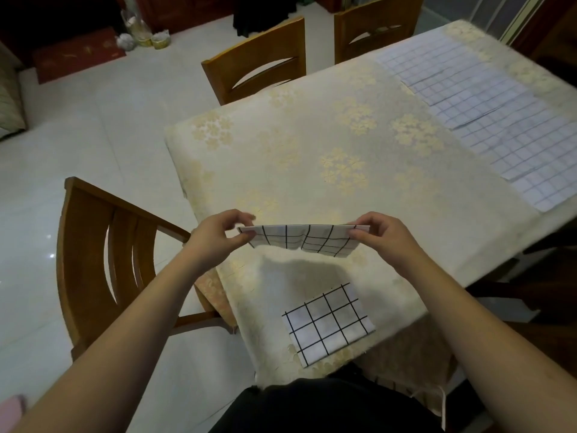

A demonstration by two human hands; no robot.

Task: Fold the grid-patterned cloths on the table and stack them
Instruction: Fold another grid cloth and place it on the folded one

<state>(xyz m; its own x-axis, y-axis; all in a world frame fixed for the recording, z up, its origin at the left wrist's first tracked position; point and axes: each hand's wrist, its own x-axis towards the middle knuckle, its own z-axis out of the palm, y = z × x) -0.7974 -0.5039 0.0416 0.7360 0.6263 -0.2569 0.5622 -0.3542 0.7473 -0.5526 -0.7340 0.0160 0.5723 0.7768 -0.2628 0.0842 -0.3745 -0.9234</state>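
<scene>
Now, step in hand: I judge I am in the middle of folding one cloth, with the stacking not yet done.
Held cloth (304, 240): it is lifted above the table (312, 151), doubled over, its free edges hanging toward me.
Left hand (218, 235): thumb and fingers pinch the cloth's corner at 9 o'clock.
Right hand (381, 234): thumb and fingers pinch the opposite corner at 3 o'clock.
Folded cloth (327, 323): it lies flat on the table at 6 o'clock from the held one, near the table edge.
Unfolded cloths (487, 120): they lie flat and overlapping at 2 o'clock, well apart from my hands.
Next move: I think the two corners must meet evenly, or the piece must go down squarely on the folded cloth; the loose edges may slip.
</scene>
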